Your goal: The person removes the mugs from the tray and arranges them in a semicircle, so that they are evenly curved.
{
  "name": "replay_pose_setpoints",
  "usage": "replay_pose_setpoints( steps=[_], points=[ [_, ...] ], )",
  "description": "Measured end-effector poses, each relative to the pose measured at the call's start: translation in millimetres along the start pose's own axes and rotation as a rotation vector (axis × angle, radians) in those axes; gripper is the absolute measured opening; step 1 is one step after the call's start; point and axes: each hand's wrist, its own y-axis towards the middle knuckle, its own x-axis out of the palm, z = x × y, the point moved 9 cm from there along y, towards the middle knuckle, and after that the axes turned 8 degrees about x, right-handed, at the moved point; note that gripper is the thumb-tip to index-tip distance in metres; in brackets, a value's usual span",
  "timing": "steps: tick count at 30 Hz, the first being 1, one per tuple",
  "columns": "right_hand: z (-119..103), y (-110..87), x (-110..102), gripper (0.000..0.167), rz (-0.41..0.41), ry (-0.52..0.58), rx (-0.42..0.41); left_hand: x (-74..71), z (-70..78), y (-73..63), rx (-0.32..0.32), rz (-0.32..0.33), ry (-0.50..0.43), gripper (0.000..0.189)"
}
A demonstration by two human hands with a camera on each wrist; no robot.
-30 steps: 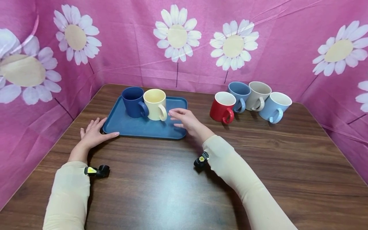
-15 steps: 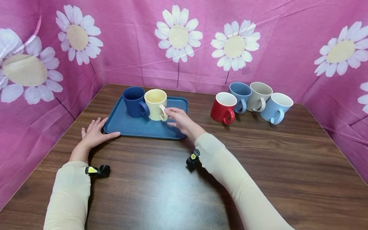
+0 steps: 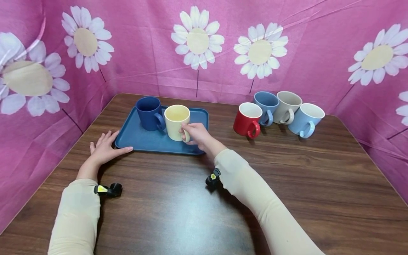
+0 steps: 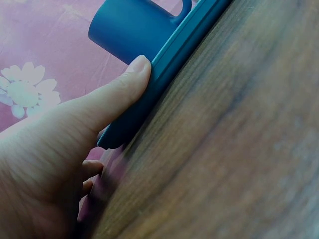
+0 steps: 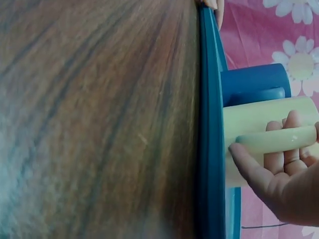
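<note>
My right hand grips the handle of a pale yellow mug, fingers curled through and around it. The mug stands upright over the middle of a blue rectangular tray. Left of it on the tray is a navy mug, its handle turned toward the yellow one. At the tray's front left corner lies my left hand, fingers spread along the side. The left wrist view has that thumb pressed against the tray's rim.
A red mug, a greyish-blue mug, a light grey mug and a light blue mug cluster at the back right of the wooden table. A pink flowered cloth hangs behind.
My right hand has reached left to the yellow mug's handle and taken hold of it. The mug has shifted right and toward me, apart from the navy mug. My left hand stays put.
</note>
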Motion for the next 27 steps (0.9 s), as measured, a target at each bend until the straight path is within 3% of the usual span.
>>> replay_pose_setpoints(
  steps=[10,18,27],
  points=[
    [2,-8.8,-3,0.017,0.070,0.214,0.123,-1.2,-1.2,-0.5,-0.002,0.006,0.009,0.095],
    [2,-16.5,-12,0.016,0.097,0.233,0.100,-1.2,0.7,-1.5,0.002,0.004,0.003,0.094],
    [-5,-46.2,-29,0.014,0.061,0.265,0.033,-1.2,1.9,-2.0,0.004,0.003,-0.003,0.094]
  ],
)
